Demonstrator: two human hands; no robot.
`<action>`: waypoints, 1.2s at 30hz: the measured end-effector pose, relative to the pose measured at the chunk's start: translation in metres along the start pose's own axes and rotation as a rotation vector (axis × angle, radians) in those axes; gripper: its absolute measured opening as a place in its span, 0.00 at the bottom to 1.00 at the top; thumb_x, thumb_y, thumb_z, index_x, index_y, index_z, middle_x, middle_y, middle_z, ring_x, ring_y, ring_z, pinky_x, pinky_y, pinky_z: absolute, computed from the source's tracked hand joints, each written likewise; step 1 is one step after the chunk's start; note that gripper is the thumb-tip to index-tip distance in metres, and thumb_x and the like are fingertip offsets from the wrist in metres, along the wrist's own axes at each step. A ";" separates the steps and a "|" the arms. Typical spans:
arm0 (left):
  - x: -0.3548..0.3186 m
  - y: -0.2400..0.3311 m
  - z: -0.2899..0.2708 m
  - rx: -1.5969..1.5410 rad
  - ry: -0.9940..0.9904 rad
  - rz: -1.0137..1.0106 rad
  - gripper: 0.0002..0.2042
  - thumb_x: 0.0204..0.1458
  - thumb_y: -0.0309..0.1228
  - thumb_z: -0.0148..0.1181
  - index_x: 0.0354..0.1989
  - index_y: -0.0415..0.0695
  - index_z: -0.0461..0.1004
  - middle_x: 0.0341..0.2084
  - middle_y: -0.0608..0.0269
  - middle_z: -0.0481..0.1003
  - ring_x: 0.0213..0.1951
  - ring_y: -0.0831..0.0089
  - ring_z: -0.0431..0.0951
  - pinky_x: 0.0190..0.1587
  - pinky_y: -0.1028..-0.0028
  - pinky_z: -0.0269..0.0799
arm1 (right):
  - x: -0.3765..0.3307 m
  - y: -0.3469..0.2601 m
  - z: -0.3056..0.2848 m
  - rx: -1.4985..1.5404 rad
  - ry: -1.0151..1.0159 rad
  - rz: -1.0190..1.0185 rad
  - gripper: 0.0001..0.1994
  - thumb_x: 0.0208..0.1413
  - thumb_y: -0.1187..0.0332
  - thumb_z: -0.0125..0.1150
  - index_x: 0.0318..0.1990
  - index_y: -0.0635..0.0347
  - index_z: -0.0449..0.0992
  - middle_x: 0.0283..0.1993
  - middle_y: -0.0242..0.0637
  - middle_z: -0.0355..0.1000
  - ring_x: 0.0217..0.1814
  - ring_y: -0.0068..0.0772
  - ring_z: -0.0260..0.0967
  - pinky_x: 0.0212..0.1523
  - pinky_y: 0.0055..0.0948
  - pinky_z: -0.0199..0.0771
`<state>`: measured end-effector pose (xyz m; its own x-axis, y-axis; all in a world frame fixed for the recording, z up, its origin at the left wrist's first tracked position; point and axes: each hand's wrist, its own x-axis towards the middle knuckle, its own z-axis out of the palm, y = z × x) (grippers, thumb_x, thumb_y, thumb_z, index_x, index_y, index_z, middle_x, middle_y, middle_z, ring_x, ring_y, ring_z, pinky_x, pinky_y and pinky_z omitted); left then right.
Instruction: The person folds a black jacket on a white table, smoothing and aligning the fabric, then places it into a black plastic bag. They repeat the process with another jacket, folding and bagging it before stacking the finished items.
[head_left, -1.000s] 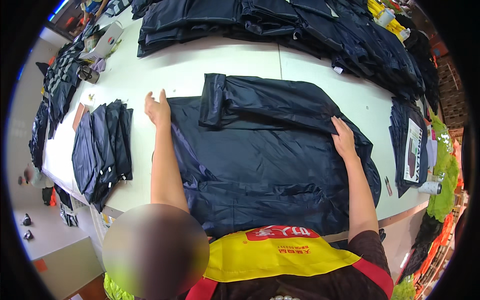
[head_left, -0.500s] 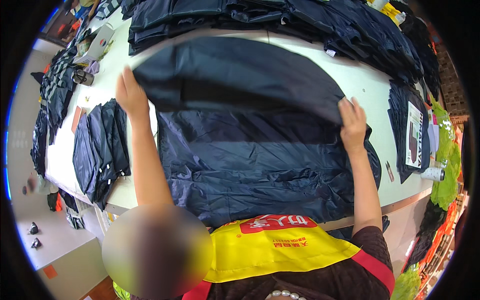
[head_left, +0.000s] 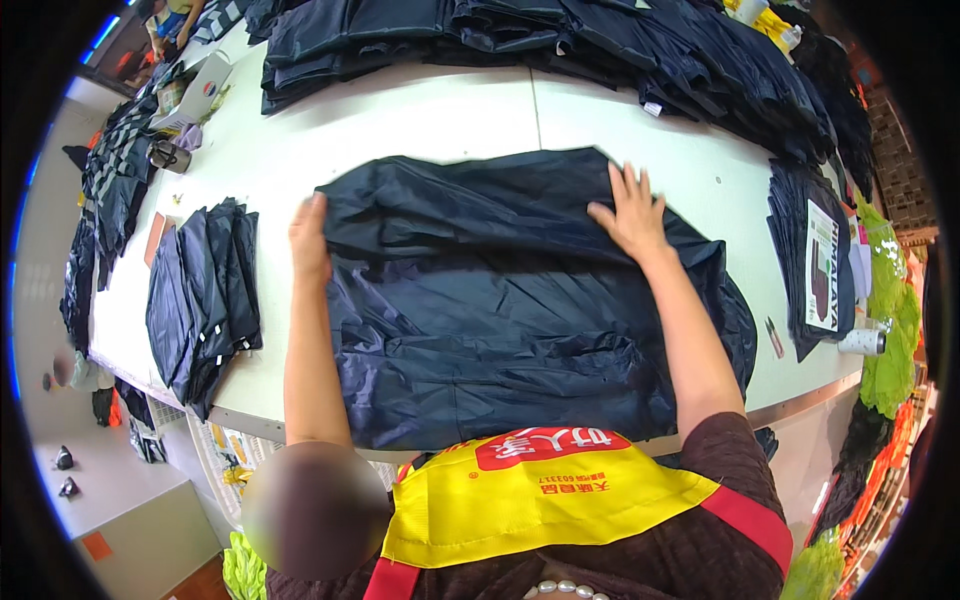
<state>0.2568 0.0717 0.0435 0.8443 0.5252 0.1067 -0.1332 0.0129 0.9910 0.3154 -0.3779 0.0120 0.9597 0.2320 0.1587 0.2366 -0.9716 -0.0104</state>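
Note:
A wide piece of dark navy, shiny fabric [head_left: 500,300] is spread in front of me on the white table, creased across its near half. Its far edge lies nearly flat. At its upper left corner, my left hand [head_left: 310,240] is closed on the side edge, fingers together; the thumb is hard to make out. My right hand [head_left: 634,212] rests on the fabric near the far right corner, palm down with the fingers spread. Farther right, the fabric's side bulges in loose folds.
Piled dark fabric [head_left: 400,40] runs along the table's [head_left: 470,120] far side. A smaller dark stack [head_left: 205,300] stands left. Folded dark pieces with a printed card [head_left: 826,265] lie right, near small thread snips [head_left: 775,338] and a white cylinder [head_left: 862,342]. A metal cup [head_left: 168,156] stands far left.
The fabric's far part, held up and arched between both hands, has come down onto the table. My right hand has moved left and spread open; my left has shifted right and slightly down.

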 end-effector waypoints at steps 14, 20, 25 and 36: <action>0.000 -0.056 -0.023 -0.021 -0.327 -0.403 0.18 0.55 0.28 0.52 0.56 0.41 0.65 0.49 0.60 0.71 0.49 0.69 0.71 0.51 0.73 0.68 | 0.003 0.006 0.039 -0.007 -0.161 0.155 0.41 0.51 0.35 0.44 0.67 0.50 0.50 0.71 0.41 0.43 0.73 0.46 0.34 0.65 0.61 0.33; 0.032 -0.050 -0.003 0.139 -0.532 -0.038 0.13 0.49 0.20 0.54 0.45 0.39 0.70 0.44 0.62 0.72 0.47 0.72 0.71 0.51 0.76 0.66 | 0.004 0.004 0.038 -0.011 -0.161 0.143 0.41 0.51 0.35 0.43 0.67 0.51 0.50 0.71 0.41 0.43 0.73 0.46 0.35 0.65 0.61 0.33; 0.022 -0.001 0.012 -0.277 -0.327 0.059 0.10 0.48 0.17 0.52 0.40 0.38 0.69 0.37 0.62 0.71 0.40 0.74 0.71 0.47 0.77 0.66 | 0.001 0.008 0.042 -0.012 -0.144 0.160 0.41 0.52 0.36 0.44 0.67 0.52 0.49 0.71 0.43 0.43 0.73 0.47 0.35 0.65 0.60 0.34; 0.022 0.017 0.002 0.774 0.111 0.692 0.15 0.51 0.26 0.57 0.48 0.40 0.72 0.45 0.54 0.73 0.43 0.63 0.73 0.47 0.69 0.68 | 0.003 -0.006 0.032 0.042 0.049 0.044 0.41 0.51 0.38 0.48 0.67 0.53 0.49 0.70 0.50 0.41 0.72 0.56 0.34 0.63 0.64 0.35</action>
<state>0.2744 0.0820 0.0632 0.6525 0.2861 0.7018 -0.1672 -0.8488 0.5015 0.3215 -0.3695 -0.0195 0.9611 0.1851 0.2049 0.2010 -0.9778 -0.0595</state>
